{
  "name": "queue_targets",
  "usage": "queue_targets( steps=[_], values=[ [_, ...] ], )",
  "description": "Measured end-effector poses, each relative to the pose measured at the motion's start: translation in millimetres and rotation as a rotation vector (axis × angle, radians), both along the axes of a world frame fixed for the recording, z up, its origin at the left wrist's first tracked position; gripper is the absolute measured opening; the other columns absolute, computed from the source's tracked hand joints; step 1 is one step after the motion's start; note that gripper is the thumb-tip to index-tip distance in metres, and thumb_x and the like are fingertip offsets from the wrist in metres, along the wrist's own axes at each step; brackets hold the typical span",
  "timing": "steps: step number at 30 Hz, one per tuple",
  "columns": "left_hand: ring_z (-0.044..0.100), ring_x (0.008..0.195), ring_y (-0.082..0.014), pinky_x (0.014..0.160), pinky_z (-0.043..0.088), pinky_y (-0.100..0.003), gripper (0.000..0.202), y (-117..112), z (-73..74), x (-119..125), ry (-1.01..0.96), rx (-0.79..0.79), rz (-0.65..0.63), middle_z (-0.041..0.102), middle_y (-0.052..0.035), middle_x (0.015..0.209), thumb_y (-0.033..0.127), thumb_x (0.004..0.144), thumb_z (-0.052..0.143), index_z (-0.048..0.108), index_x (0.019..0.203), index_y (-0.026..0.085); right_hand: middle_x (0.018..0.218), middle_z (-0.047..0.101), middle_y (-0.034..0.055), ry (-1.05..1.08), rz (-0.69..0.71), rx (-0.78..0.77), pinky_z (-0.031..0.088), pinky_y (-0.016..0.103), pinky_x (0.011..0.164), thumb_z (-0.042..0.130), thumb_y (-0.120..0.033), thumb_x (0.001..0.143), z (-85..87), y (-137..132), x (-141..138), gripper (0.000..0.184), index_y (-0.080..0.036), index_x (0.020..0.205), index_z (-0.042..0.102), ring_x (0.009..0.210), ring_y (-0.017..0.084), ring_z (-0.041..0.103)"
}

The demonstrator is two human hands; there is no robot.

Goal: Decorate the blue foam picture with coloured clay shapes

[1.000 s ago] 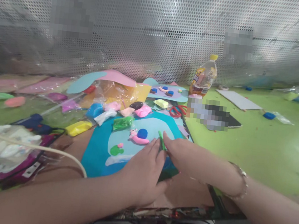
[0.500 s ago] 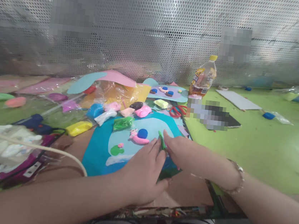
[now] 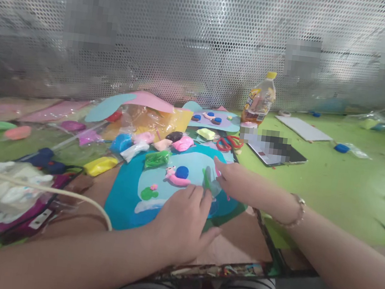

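A blue paper sheet (image 3: 120,196) with a light blue inner shape lies before me. On it sit a pink clay snail with a blue shell (image 3: 182,172), a green clay leaf (image 3: 148,194) topped by a small pink flower, and a thin green clay strip (image 3: 205,178). My left hand (image 3: 184,215) rests over the sheet's lower part, fingers stretched out and holding nothing, its fingertips just below the snail. Right of the green strip hovers my right hand (image 3: 239,180), its visible fingers apart; the strip is free of it. Some of its fingers are hidden underneath.
Bagged clay, including a green packet (image 3: 158,159) and a yellow one (image 3: 100,166), lies left and behind. Red scissors (image 3: 229,143), a tablet (image 3: 278,152) and a bottle (image 3: 260,101) stand beyond the sheet. A pale cable (image 3: 68,193) crosses a power strip (image 3: 36,221) at left.
My right hand has lifted off the green clay strip and moved slightly up and right, leaving it on the sheet. My left fingertips have drawn back a little from the strip.
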State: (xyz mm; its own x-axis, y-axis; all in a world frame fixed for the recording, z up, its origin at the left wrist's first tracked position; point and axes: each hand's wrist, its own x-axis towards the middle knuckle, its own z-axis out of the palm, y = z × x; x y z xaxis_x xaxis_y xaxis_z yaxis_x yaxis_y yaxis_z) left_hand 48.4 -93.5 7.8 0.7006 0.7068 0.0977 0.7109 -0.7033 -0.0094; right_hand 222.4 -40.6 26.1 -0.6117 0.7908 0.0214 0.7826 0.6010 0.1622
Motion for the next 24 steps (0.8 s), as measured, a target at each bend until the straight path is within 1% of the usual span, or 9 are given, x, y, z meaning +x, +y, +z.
queue_targets(
  steps=[2,4,7,10,14,15,18,21,24],
  values=[
    [0.051,0.097,-0.0318,0.082,0.044,-0.046,0.059,2.3,-0.4,-0.1,0.006,0.013,-0.007,0.055,-0.0197,0.109,0.051,0.087,0.040,0.049,0.122,0.004,0.077,0.064,0.0108,-0.144,0.049,0.046,0.028,0.026,0.047,0.048,-0.005,0.079,1.7,-1.0,-1.0,0.019,-0.011,0.080,0.067,0.057,0.014,0.049],
    [0.048,0.104,-0.0334,0.088,0.041,-0.049,0.063,4.6,-0.8,-0.6,0.005,0.025,-0.035,0.050,-0.0219,0.123,0.051,0.087,0.039,0.046,0.127,0.003,0.089,0.064,0.0144,-0.297,0.118,0.102,0.028,0.026,0.048,0.048,-0.006,0.079,4.7,-2.4,-2.3,0.020,-0.010,0.074,0.067,0.060,0.014,0.049],
    [0.044,0.113,-0.0343,0.094,0.036,-0.051,0.065,6.8,-2.0,-1.9,-0.011,-0.018,-0.055,0.041,-0.0195,0.137,0.052,0.087,0.038,0.041,0.133,0.006,0.096,0.064,0.0177,-0.414,0.178,0.165,0.030,0.026,0.048,0.047,-0.008,0.081,7.1,-4.2,-3.2,0.021,-0.009,0.074,0.068,0.061,0.014,0.051],
    [0.036,0.123,-0.0337,0.101,0.032,-0.051,0.066,7.8,-4.3,-3.0,-0.042,-0.071,-0.056,0.042,-0.0164,0.139,0.053,0.087,0.039,0.038,0.135,0.008,0.102,0.063,0.0199,-0.388,0.181,0.188,0.032,0.027,0.047,0.048,-0.009,0.080,4.3,-4.4,-2.4,0.021,-0.008,0.076,0.068,0.060,0.014,0.052],
    [0.030,0.130,-0.0325,0.105,0.028,-0.051,0.068,8.9,-7.0,-4.1,-0.063,-0.080,-0.067,0.039,-0.0161,0.142,0.055,0.088,0.037,0.037,0.136,0.007,0.087,0.067,0.0145,-0.214,0.081,0.155,0.033,0.025,0.046,0.045,-0.007,0.080,-1.9,-3.2,-0.7,0.031,-0.004,0.105,0.065,0.054,0.013,0.050],
    [0.030,0.130,-0.0324,0.105,0.028,-0.051,0.068,9.1,-7.2,-4.2,-0.064,-0.081,-0.070,0.038,-0.0162,0.142,0.055,0.088,0.037,0.037,0.136,0.007,0.084,0.067,0.0136,-0.191,0.072,0.144,0.033,0.025,0.046,0.045,-0.006,0.080,-3.0,-2.9,-0.3,0.033,-0.004,0.107,0.064,0.054,0.013,0.050],
    [0.031,0.131,-0.0322,0.105,0.028,-0.051,0.068,8.9,-6.7,-4.2,-0.071,-0.091,-0.069,0.037,-0.0164,0.143,0.054,0.088,0.037,0.035,0.137,0.007,0.093,0.066,0.0160,-0.204,0.119,0.150,0.033,0.026,0.048,0.048,-0.007,0.078,-4.9,-1.9,0.9,0.025,-0.006,0.092,0.068,0.059,0.014,0.052],
    [0.033,0.129,-0.0340,0.103,0.029,-0.052,0.068,8.3,-5.5,-3.6,-0.082,-0.101,-0.055,0.035,-0.0195,0.143,0.054,0.087,0.041,0.037,0.136,0.007,0.101,0.064,0.0188,-0.230,0.134,0.165,0.032,0.027,0.049,0.047,-0.007,0.079,-4.1,-1.8,1.2,0.021,-0.008,0.080,0.068,0.060,0.014,0.053],
    [0.033,0.128,-0.0357,0.102,0.030,-0.052,0.069,8.1,-5.3,-2.9,-0.081,-0.101,-0.053,0.034,-0.0216,0.142,0.054,0.086,0.043,0.036,0.137,0.008,0.103,0.063,0.0196,-0.208,0.124,0.126,0.032,0.027,0.049,0.047,-0.007,0.080,-2.5,-2.5,0.4,0.020,-0.007,0.081,0.067,0.058,0.014,0.053]
  ],
)
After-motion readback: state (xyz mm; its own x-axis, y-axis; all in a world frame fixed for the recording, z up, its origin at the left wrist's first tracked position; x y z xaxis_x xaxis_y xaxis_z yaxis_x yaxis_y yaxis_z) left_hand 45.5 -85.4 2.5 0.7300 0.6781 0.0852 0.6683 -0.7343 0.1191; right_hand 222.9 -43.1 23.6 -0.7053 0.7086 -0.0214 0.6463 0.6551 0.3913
